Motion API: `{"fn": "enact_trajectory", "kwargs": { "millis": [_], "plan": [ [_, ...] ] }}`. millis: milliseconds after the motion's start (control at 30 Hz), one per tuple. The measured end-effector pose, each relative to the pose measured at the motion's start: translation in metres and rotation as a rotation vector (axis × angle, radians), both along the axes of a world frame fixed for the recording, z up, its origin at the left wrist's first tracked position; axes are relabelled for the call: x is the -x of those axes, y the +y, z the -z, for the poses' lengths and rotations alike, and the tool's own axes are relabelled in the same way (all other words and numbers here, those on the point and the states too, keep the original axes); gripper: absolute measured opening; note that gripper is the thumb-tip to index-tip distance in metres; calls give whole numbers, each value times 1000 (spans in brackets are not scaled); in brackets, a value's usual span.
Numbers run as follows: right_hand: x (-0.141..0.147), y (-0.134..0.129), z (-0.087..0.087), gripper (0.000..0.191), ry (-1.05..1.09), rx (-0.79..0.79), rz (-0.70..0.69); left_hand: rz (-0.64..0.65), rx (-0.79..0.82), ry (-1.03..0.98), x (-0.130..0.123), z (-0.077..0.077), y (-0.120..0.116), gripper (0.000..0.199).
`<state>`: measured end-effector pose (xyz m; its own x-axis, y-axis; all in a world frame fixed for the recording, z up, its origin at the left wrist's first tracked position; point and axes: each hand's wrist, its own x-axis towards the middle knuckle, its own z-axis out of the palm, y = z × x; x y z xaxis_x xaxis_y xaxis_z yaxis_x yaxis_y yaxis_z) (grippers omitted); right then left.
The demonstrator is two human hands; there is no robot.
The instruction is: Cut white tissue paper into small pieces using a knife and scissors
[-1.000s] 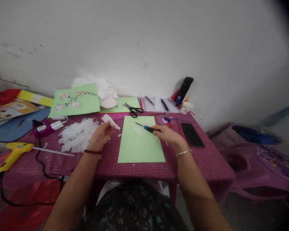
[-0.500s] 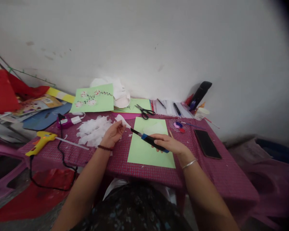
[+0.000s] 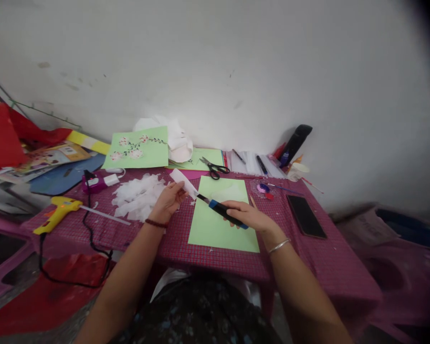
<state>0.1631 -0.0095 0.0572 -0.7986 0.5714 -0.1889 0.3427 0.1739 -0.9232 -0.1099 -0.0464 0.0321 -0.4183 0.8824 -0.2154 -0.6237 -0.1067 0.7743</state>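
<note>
- Over the pale green sheet (image 3: 218, 236), gripped in the right hand (image 3: 249, 215): black-and-blue knife (image 3: 226, 213), dark blade out, tilted up toward the left.
- Near the blade's tip, pinched in the fingers of the left hand (image 3: 170, 203): white strip (image 3: 181, 180), narrow, smooth, slanting down to the right; contact with the blade impossible to tell.
- Beneath the knife, flat on the checked tablecloth (image 3: 304, 258): same green sheet, whitish thin piece (image 3: 231, 192) on its upper part.
- Beside the left hand: ragged white scraps (image 3: 136, 197), heaped loosely.
</note>
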Motion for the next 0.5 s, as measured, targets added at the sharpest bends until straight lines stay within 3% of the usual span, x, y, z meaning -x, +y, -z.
{"fn": "enact_trajectory", "kwargs": {
  "millis": [233,500],
  "plan": [
    [7,-1,6,41,33,31,33,36,-27,8,-10,0,0,17],
    [8,-2,6,39,27,43,48,32,-46,203,-13,5,-2,9]
  ]
}}
